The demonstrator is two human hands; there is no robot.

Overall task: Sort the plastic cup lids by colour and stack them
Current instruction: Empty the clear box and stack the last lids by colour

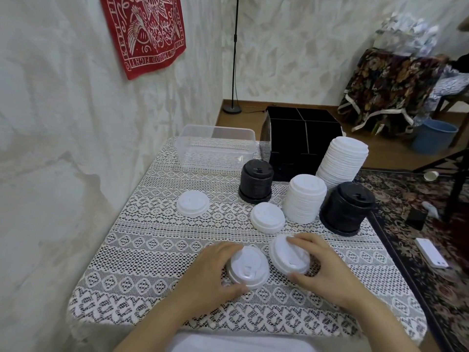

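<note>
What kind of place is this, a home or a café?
Probably a room in a home: a lace tablecloth covers the table, a red printed cloth hangs on the wall, and a patterned rug lies on the floor.

The left hand [213, 273] covers the left side of one white lid [250, 268], and the right hand [327, 273] covers the right side of the other white lid [288, 254], so those edges cannot be seen. Behind the short white stack [304, 198], the bottom of the tall white stack [342, 161] is hidden, and how many lids each one has cannot be counted. The near edge of the desk [152, 250] is hidden by the arms, and the red cloth [144, 31] on the wall is cut off at the top.
</note>
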